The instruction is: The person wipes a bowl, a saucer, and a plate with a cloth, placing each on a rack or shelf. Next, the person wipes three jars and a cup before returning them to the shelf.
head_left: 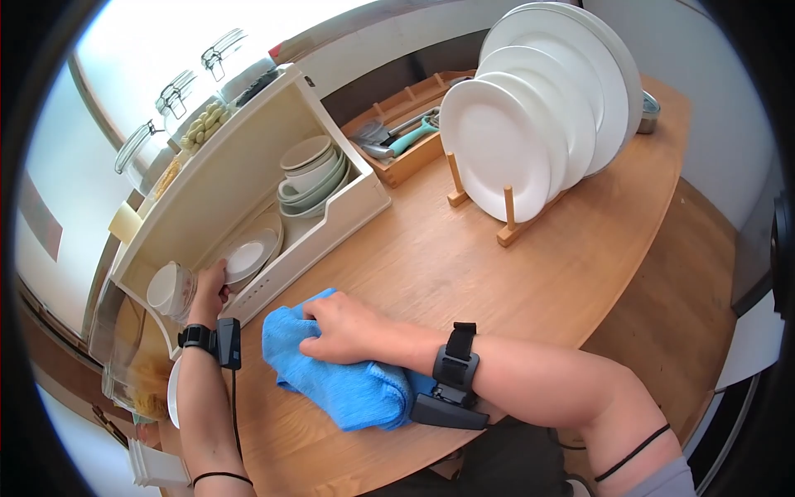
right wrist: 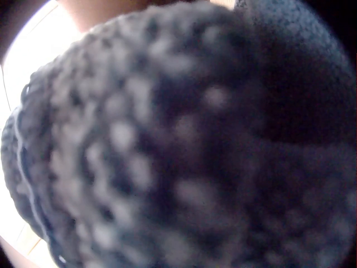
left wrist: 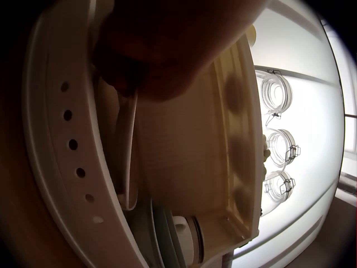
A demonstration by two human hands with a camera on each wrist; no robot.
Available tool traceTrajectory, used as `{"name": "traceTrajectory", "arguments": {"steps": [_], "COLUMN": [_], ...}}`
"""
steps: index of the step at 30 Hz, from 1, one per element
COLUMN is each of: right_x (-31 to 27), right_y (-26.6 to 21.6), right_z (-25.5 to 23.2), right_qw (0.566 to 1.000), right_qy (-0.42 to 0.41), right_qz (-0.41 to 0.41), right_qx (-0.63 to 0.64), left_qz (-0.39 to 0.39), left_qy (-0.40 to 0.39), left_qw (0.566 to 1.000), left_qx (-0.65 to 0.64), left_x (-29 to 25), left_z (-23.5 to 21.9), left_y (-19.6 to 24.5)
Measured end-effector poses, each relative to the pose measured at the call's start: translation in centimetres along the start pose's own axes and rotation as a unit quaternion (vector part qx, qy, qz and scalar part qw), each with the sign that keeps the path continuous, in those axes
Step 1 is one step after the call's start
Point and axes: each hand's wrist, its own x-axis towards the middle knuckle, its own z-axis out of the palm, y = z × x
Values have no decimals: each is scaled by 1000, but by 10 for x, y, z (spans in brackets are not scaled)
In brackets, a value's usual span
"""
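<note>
My left hand (head_left: 214, 286) reaches into a cream-coloured shelf unit (head_left: 331, 217) and pinches the rim of a small white plate (head_left: 247, 258), which lies over larger plates. In the left wrist view, the dark fingers close on the edge of the plate (left wrist: 127, 148), seen nearly side-on. Glass cups (head_left: 170, 288) stand right beside that hand. On the wooden table, my right hand (head_left: 344, 327) grips a folded, bunched blue cloth (head_left: 331, 393), thumb and fingers sunk into it. Blurred close-up cloth (right wrist: 139, 139) fills most of the right wrist view.
Stacked bowls and a cup (head_left: 310, 178) sit at the shelf's far end. Clip-top glass jars (head_left: 178, 108) line its top. Behind are a wooden utensil tray (head_left: 406, 170) and a wooden rack (head_left: 507, 234) of upright white plates (head_left: 497, 141). The table edge curves along the right.
</note>
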Motion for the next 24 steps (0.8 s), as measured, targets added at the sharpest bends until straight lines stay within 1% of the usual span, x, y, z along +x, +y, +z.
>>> {"name": "traceTrajectory", "arguments": {"steps": [1, 2, 3, 5, 6, 8, 9, 10, 12, 13, 14, 15, 16, 18, 20, 22, 23, 24], "right_x": [0, 0, 0, 3, 3, 3, 2, 1, 0, 2, 2, 2, 2, 2, 1, 0, -1, 0], "right_y": [0, 0, 2, 6, 6, 6, 4, 2, -2, 0, 0, 0, 0, -3, -5, -9, -11, -10], "right_z": [0, -1, 0, 4, 5, 5, 3, 1, -2, -1, 0, -1, -1, -4, -6, -6, -7, -6], "right_qw": [1000, 1000, 1000, 1000, 1000, 999, 999, 1000, 1000, 1000, 1000, 1000, 1000, 1000, 1000, 1000, 1000, 1000], "right_qy": [-3, -6, -9, 16, 11, 30, 30, 23, 18, 19, 7, 10, 15, 5, 1, 9, 1, -5], "right_qz": [6, 12, 10, -12, -17, -24, -13, -19, -10, -10, -17, -16, -14, -16, -14, -8, 1, -4], "right_qx": [5, 10, 9, 13, 13, 3, -11, -10, -8, -19, -16, -4, 8, 10, 11, 1, -1, -1], "left_qz": [2, 0, 16, 34, 32, 115, 137, 132, 173, 162, 304, 437, 427, 364, 360, 287, 282, 276], "left_qy": [-7, -4, 4, 13, 19, 9, 43, 51, 50, 60, 126, 187, 195, 71, 69, 102, 107, 109], "left_qw": [999, 1000, 999, 997, 997, 990, 975, 976, 947, 948, 896, 817, 818, 868, 865, 855, 856, 835], "left_qx": [31, 29, 40, 63, 61, 82, 170, 169, 267, 266, 298, 326, 331, 330, 343, 420, 420, 464], "left_x": [-3, -4, -3, -3, -1, 1, -8, -15, -27, -32, -36, -43, -62, -104, -133, -152, -154, -154], "left_z": [2, 4, 7, 6, 6, 4, 2, -1, -13, -20, -29, -38, -50, -83, -119, -156, -173, -192], "left_y": [2, 2, 1, -2, -6, -16, -11, -6, -3, -5, -10, -16, -13, -1, -6, -19, -33, -49]}}
